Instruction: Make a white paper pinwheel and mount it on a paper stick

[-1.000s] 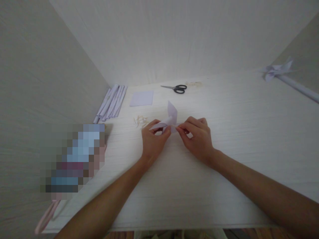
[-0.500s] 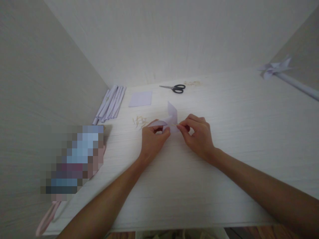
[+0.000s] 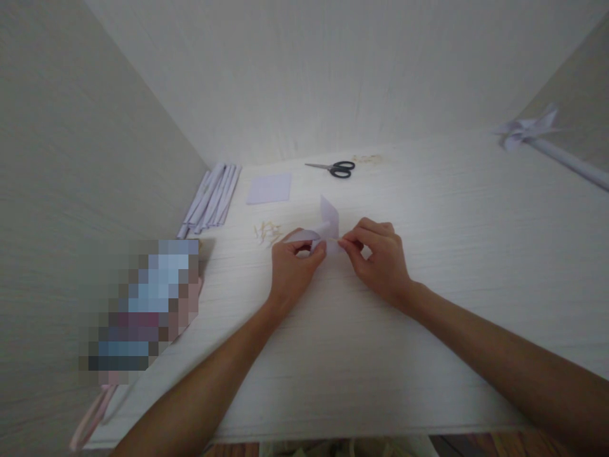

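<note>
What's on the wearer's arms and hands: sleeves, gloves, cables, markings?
Nothing visible. The left hand and right hand are ungloved, slim, five-fingered human hands, some fingers hidden. The left forearm and right forearm are sleeveless as far as the frame shows. No watch, bracelet, ring, cable or marking shows; fine detail is too dim to tell.

The right hand point(image 3: 380, 257) has edged away — slightly — from the left hand point(image 3: 294, 270).

No lettering, label, brand, number or sign can be read on anything here.
</note>
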The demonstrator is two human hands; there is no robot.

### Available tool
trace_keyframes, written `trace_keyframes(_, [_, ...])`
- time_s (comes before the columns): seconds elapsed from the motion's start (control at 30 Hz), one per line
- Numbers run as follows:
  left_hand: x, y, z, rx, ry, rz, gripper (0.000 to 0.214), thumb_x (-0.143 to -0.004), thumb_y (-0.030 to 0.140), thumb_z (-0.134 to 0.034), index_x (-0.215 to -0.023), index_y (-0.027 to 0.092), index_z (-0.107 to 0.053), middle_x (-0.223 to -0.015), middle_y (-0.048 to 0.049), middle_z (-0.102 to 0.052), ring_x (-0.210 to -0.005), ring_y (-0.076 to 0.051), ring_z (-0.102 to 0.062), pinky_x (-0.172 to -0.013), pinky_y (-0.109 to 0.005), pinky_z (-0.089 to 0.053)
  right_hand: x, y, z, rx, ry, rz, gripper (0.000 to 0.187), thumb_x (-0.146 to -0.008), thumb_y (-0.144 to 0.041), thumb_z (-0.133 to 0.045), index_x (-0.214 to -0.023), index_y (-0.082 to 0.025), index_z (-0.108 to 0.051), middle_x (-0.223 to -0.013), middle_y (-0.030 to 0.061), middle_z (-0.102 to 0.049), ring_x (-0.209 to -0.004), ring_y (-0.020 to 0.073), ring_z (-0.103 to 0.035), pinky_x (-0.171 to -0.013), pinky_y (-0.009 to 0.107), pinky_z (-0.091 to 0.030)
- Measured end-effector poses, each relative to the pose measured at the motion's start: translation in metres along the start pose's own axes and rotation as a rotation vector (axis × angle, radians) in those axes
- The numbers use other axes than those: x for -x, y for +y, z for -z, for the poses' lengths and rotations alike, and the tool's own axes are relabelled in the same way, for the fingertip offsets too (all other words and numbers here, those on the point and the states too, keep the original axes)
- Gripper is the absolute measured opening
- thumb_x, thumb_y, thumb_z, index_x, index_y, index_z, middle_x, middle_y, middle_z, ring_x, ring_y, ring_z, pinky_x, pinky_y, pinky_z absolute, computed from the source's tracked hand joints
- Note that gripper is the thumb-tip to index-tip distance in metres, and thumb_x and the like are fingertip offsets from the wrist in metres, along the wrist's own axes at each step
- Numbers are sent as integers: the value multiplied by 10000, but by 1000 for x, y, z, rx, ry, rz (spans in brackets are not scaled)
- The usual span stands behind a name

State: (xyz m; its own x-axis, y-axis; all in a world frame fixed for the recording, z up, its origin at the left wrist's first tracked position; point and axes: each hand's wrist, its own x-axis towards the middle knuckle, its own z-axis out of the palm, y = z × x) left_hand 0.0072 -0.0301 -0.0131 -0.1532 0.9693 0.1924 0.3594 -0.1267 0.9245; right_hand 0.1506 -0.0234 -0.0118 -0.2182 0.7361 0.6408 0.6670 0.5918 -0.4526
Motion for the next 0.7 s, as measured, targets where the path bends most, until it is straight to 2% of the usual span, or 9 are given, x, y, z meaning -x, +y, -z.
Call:
trace_keyframes(0.2, [1, 6, 0, -8, 37, -81, 120, -629, 211, -572, -557, 170, -659, -618, -1, -585, -626, -112, -525, -599, -213, -401, 1, 4, 3, 161, -32, 162, 196, -795, -196, -476, -614, -184, -548, -633, -2, -563, -604, 122, -490, -653, 306, -266])
trace_keyframes(0.43, [1, 6, 1, -76, 16, -170, 119, -653, 206, -559, -589, 170, -653, -636, 2, -578, -610, -106, -528, -584, -221, -404, -1, -3, 3, 241, -107, 136, 211, -799, -195, -458, -602, -169, -526, -626, 14, -543, -591, 134, -470, -605, 295, -265])
trace_keyframes(0.7, [3, 7, 0, -192, 51, -294, 126, -661, 154, -546, -565, 176, -624, -600, 16, -575, -579, -90, -505, -569, -211, -396, 0, -3, 2, 261, -71, 191, 196, -781, -145, -472, -603, -174, -550, -626, 30, -550, -601, 145, -477, -593, 273, -316])
